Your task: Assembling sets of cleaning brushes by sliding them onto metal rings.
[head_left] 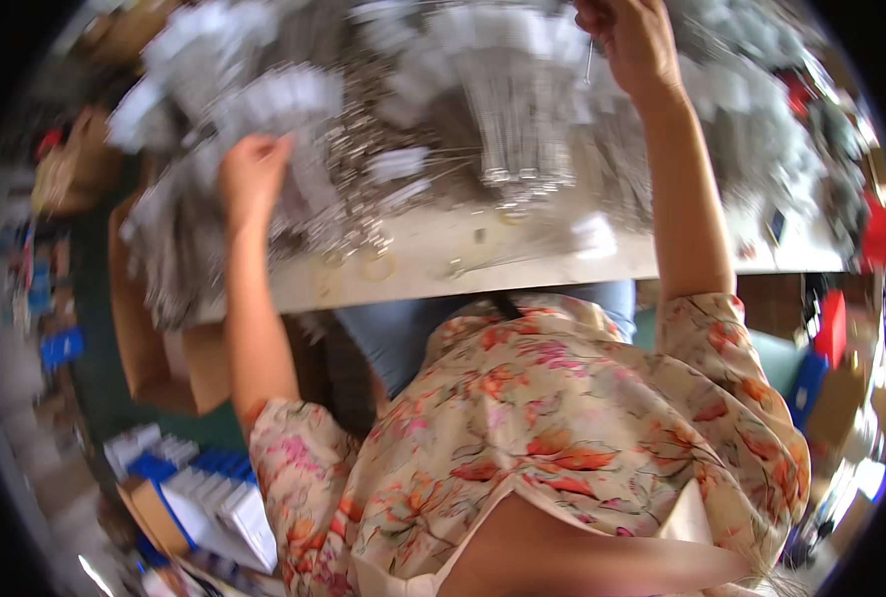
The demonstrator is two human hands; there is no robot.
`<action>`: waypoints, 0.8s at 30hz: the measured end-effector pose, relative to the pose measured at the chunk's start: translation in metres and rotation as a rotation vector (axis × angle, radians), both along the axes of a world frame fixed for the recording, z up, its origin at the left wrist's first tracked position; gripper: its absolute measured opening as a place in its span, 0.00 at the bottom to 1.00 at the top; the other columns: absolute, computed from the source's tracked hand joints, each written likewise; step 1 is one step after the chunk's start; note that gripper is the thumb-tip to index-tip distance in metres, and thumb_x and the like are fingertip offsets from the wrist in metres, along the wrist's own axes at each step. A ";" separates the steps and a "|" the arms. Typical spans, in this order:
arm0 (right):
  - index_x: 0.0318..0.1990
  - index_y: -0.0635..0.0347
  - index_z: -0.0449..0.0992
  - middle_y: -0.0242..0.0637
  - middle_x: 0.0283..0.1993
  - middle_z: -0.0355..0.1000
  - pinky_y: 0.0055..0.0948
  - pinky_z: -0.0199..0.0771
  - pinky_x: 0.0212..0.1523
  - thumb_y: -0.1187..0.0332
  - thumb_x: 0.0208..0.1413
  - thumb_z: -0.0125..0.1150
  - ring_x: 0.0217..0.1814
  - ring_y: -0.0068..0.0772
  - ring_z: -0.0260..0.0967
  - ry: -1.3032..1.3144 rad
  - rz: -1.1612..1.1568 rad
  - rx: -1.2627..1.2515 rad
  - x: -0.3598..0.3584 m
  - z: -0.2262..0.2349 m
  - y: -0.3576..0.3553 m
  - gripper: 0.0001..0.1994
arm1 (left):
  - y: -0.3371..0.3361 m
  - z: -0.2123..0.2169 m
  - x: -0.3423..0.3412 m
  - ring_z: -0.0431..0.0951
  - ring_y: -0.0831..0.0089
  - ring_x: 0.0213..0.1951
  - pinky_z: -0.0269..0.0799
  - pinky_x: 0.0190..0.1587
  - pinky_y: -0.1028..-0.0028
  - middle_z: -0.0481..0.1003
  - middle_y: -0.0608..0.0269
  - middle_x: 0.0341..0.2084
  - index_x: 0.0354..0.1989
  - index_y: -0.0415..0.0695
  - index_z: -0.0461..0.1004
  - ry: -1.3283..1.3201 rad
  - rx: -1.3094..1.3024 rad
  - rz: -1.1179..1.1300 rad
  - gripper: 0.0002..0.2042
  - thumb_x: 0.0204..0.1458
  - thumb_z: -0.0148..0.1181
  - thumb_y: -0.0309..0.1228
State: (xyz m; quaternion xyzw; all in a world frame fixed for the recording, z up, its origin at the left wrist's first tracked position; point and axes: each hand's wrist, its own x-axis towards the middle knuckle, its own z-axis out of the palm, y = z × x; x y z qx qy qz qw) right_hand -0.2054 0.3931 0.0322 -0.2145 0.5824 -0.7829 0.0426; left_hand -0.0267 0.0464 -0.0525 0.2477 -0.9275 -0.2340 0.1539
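Note:
Bundles of thin metal wire pieces with ring-like ends and white tags cover the table; one fanned bundle lies near the middle. My left hand is closed over a grey bundle at the table's left side, and whatever is in its fingers is hidden. Reaching to the far right, my right hand is pinched closed at the top edge of the picture. A thin metal wire piece hangs down from its fingers. Motion blurs fine detail.
Along the white table's front edge lie a loose wire piece with a white tag and a yellowish ring. An open cardboard box stands below left. Farther down are blue and white boxes. Red bins are at right.

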 end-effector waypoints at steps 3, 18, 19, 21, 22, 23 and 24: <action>0.36 0.55 0.76 0.28 0.23 0.69 0.17 0.61 0.29 0.64 0.53 0.51 0.25 0.13 0.61 0.267 -0.344 0.719 0.011 -0.017 0.078 0.09 | -0.024 -0.013 0.005 0.76 0.76 0.25 0.69 0.31 0.77 0.77 0.60 0.23 0.32 0.36 0.75 0.086 0.221 -0.103 0.09 0.49 0.58 0.31; 0.32 0.53 0.78 0.38 0.33 0.74 0.36 0.71 0.35 0.58 0.42 0.62 0.34 0.38 0.72 0.217 -0.591 1.395 0.030 -0.076 0.133 0.11 | 0.059 0.062 0.042 0.53 0.93 0.18 0.46 0.17 0.89 0.67 0.71 0.24 0.45 0.36 0.70 0.810 0.652 0.009 0.11 0.56 0.51 0.29; 0.31 0.54 0.78 0.38 0.32 0.74 0.35 0.71 0.36 0.58 0.41 0.63 0.34 0.38 0.73 0.168 -0.533 1.382 0.026 -0.075 0.132 0.12 | 0.062 0.056 0.051 0.53 0.93 0.18 0.46 0.17 0.90 0.67 0.71 0.24 0.44 0.36 0.70 0.744 0.699 -0.001 0.11 0.56 0.50 0.28; 0.29 0.55 0.79 0.40 0.28 0.75 0.34 0.72 0.36 0.59 0.39 0.64 0.33 0.38 0.73 0.162 -0.511 1.272 0.016 -0.074 0.138 0.12 | 0.076 0.044 0.062 0.52 0.93 0.17 0.46 0.16 0.90 0.67 0.71 0.24 0.44 0.36 0.71 0.689 0.776 0.002 0.11 0.56 0.50 0.28; 0.28 0.56 0.79 0.40 0.28 0.75 0.33 0.72 0.36 0.60 0.38 0.64 0.32 0.38 0.73 0.108 -0.468 1.193 0.012 -0.073 0.142 0.11 | 0.081 0.039 0.065 0.53 0.93 0.18 0.48 0.17 0.91 0.68 0.72 0.25 0.45 0.36 0.70 0.658 0.806 -0.009 0.11 0.56 0.50 0.28; 0.28 0.56 0.80 0.39 0.27 0.75 0.33 0.72 0.35 0.60 0.38 0.63 0.31 0.38 0.73 0.055 -0.428 1.115 0.010 -0.071 0.146 0.11 | 0.087 0.036 0.067 0.53 0.93 0.18 0.48 0.17 0.91 0.67 0.72 0.24 0.45 0.36 0.70 0.624 0.820 -0.020 0.11 0.56 0.49 0.28; 0.27 0.57 0.80 0.40 0.26 0.75 0.31 0.73 0.35 0.61 0.37 0.61 0.29 0.38 0.73 0.113 -0.472 1.092 0.010 -0.071 0.148 0.11 | 0.089 0.030 0.069 0.52 0.93 0.18 0.46 0.16 0.90 0.66 0.72 0.24 0.45 0.36 0.70 0.622 0.831 -0.020 0.11 0.56 0.49 0.27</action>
